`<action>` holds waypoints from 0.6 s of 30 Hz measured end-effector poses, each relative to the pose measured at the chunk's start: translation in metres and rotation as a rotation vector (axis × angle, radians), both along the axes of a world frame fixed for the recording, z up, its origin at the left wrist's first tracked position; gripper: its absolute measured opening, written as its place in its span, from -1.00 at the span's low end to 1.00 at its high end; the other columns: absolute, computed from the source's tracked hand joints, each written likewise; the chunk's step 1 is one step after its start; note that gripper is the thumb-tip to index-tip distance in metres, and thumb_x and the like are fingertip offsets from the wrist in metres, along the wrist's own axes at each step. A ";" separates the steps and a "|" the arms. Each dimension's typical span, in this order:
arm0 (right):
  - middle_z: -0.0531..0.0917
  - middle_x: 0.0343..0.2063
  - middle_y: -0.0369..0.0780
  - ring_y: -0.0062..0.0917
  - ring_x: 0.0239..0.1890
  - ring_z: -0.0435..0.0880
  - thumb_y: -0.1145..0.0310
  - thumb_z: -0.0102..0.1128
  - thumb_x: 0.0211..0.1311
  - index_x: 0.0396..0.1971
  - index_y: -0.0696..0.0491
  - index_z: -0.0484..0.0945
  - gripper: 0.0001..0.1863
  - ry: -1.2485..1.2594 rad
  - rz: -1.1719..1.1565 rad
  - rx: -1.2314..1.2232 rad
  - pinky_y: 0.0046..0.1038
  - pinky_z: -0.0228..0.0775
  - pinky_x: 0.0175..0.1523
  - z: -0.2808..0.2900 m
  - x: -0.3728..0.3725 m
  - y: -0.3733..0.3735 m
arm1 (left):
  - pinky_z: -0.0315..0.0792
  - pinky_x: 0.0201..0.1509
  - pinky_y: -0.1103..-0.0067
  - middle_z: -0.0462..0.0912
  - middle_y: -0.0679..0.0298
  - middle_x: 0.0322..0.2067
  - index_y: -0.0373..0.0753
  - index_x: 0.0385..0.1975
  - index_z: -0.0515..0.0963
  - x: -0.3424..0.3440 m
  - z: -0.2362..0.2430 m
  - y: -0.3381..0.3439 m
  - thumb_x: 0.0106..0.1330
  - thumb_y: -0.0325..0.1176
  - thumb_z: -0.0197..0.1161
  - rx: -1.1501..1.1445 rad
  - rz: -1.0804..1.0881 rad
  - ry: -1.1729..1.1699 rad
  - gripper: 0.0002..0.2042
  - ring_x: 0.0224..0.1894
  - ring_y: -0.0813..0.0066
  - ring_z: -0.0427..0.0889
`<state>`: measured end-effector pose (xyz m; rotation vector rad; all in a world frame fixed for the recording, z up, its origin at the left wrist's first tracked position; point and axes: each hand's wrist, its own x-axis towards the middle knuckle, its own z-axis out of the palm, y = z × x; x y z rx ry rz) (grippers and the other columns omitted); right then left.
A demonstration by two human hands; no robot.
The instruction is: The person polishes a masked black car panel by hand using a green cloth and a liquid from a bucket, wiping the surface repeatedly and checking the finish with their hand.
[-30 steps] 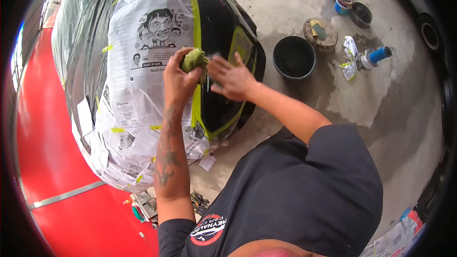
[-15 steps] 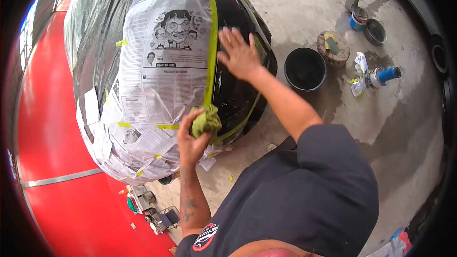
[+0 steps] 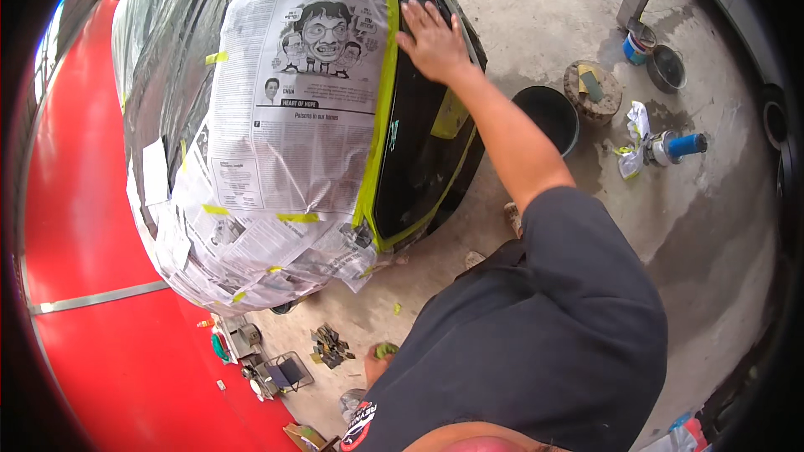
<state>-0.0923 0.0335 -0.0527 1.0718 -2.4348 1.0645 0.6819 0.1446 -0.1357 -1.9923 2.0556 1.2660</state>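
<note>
A rounded car body is masked with newspaper sheets and clear plastic film, held by yellow-green tape. Beside the tape, a glossy black panel is left uncovered. My right hand lies on its upper part, palm down, fingers stretched out and holding nothing. Low by my left side, my left hand is closed on a crumpled green cloth. My torso partly hides that hand.
Right of the car stand a black bucket, a round stump-like stool and smaller pails. A blue-ended cylinder lies beside a white rag. Dark scraps and a folding stool are near the red wall.
My left hand has drawn the green cloth off the panel's lower edge and down to my side. My right hand has slid up and slightly right along the panel.
</note>
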 end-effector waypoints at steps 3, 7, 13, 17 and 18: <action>0.13 0.55 -0.26 -0.25 0.58 0.07 -0.15 -0.21 0.55 0.54 -0.06 0.11 -0.28 -0.020 0.009 0.027 0.15 -0.06 0.53 0.000 0.006 -0.019 | 0.60 -0.08 0.43 0.76 0.10 -0.31 -0.35 -0.02 0.61 0.077 -0.064 0.044 0.11 -0.39 0.45 0.085 0.110 -0.052 -0.59 -0.21 0.28 0.74; 0.10 0.56 -0.30 -0.26 0.59 0.02 -0.10 -0.10 0.52 0.54 -0.08 0.10 -0.27 0.017 0.002 0.087 0.21 -0.06 0.50 -0.010 0.077 0.021 | 0.60 -0.09 0.42 0.76 0.09 -0.33 -0.35 -0.03 0.61 0.092 -0.083 0.063 0.14 -0.35 0.45 0.107 0.083 -0.187 -0.60 -0.22 0.27 0.74; 0.13 0.55 -0.29 -0.29 0.58 0.04 -0.06 0.05 0.43 0.51 -0.08 0.21 -0.27 -0.005 0.240 0.014 0.21 -0.11 0.49 -0.032 0.238 0.066 | 0.59 -0.12 0.41 0.76 0.07 -0.35 -0.35 -0.04 0.62 0.103 -0.093 0.033 0.17 -0.29 0.45 0.018 0.019 -0.220 -0.60 -0.24 0.27 0.74; 0.13 0.55 -0.34 -0.34 0.59 0.03 -0.12 0.04 0.41 0.50 -0.12 0.21 -0.25 0.107 0.328 0.099 0.27 -0.09 0.47 -0.051 0.240 0.083 | 0.59 -0.05 0.43 0.74 0.09 -0.22 -0.35 0.05 0.58 -0.003 -0.007 -0.047 0.06 -0.46 0.34 0.022 0.043 -0.003 -0.53 -0.20 0.28 0.72; 0.15 0.54 -0.33 -0.33 0.57 0.06 -0.11 0.03 0.42 0.50 -0.11 0.21 -0.27 0.118 0.287 0.072 0.30 -0.07 0.45 -0.047 0.227 0.076 | 0.59 -0.04 0.44 0.74 0.08 -0.22 -0.37 0.05 0.57 -0.010 0.001 -0.057 0.05 -0.47 0.33 -0.029 0.041 0.007 -0.53 -0.19 0.30 0.72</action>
